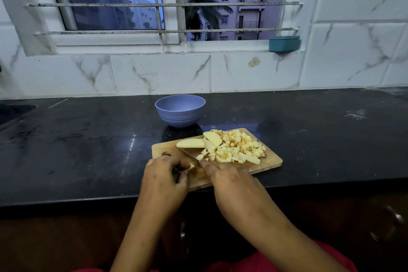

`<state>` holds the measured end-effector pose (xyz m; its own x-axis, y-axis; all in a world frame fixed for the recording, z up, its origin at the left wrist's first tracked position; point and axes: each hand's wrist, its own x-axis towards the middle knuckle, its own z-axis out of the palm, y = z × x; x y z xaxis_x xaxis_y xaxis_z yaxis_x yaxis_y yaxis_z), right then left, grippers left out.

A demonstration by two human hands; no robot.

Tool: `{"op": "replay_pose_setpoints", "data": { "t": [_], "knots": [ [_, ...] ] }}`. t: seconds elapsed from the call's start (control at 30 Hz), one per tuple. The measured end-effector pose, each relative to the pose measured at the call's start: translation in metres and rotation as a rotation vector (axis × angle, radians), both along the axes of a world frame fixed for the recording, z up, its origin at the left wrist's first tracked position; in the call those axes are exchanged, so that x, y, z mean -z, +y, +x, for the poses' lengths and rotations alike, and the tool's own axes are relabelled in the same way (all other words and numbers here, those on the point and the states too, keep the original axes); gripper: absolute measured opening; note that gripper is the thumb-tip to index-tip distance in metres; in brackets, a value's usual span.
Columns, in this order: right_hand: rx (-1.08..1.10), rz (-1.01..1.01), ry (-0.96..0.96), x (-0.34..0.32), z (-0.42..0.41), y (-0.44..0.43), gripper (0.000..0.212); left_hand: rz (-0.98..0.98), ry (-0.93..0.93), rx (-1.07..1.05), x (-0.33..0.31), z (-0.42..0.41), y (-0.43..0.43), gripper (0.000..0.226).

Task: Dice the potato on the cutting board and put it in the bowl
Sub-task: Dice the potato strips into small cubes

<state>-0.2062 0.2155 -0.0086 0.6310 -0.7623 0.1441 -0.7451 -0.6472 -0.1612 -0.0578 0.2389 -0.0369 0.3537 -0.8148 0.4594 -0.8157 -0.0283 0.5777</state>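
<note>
A heap of potato dice [238, 149] covers the right half of the board [272, 161], with uncut slices [191, 143] at the heap's far-left side. Over the board's near edge, the left hand [163, 178] curls its fingers [184, 164] round a small piece [191, 166]. The right hand [229, 180] grips the knife [189, 153]. The bowl [180, 115] stands on the worktop [88, 150] just beyond the board.

bowl [180, 119]: plain lavender-blue from my feed
potato [234, 148]: pale yellow, some cubes tinged brown
cutting board [272, 161]: light tan wood grain
counter [88, 150]: black, faintly speckled, I'd say
wall tiles [159, 73]: white with grey marble veining
tub [284, 43]: teal
</note>
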Motion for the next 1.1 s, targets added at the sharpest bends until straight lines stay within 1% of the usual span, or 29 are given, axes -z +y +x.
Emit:
{"op": "replay_pose_setpoints", "data": {
  "t": [0.17, 0.27, 0.33, 0.47, 0.63, 0.73, 0.87, 1.0, 1.1],
  "knots": [
    [-0.032, 0.014, -0.069, 0.002, -0.007, 0.007, 0.069, -0.036, 0.05, -0.024, 0.001, 0.0, -0.002, 0.018],
    [-0.01, 0.015, -0.003, 0.002, -0.004, 0.012, 0.072, -0.04, 0.094, -0.04, 0.002, 0.001, -0.004, 0.021],
    [-0.004, 0.015, 0.039, 0.002, 0.001, 0.013, 0.073, -0.037, 0.088, -0.048, 0.002, 0.001, -0.004, 0.024],
    [0.015, 0.024, 0.048, 0.0, 0.006, 0.004, 0.075, -0.048, 0.099, -0.053, -0.001, -0.002, -0.002, 0.027],
    [-0.001, 0.006, -0.028, -0.002, -0.001, 0.002, 0.071, -0.133, 0.201, -0.043, -0.004, -0.004, 0.002, 0.035],
    [-0.034, 0.0, -0.054, 0.002, -0.004, 0.011, 0.069, -0.131, 0.224, -0.046, -0.002, -0.003, 0.001, 0.034],
    [-0.014, 0.014, 0.01, 0.004, 0.003, 0.008, 0.072, -0.107, 0.231, -0.04, -0.002, -0.002, 0.001, 0.033],
    [-0.007, 0.008, 0.031, -0.002, 0.008, -0.001, 0.076, -0.094, 0.222, -0.04, -0.003, -0.002, 0.003, 0.03],
    [-0.025, -0.009, -0.002, -0.003, 0.004, -0.001, 0.073, -0.118, 0.226, -0.081, 0.001, -0.002, 0.001, 0.033]
  ]
}}
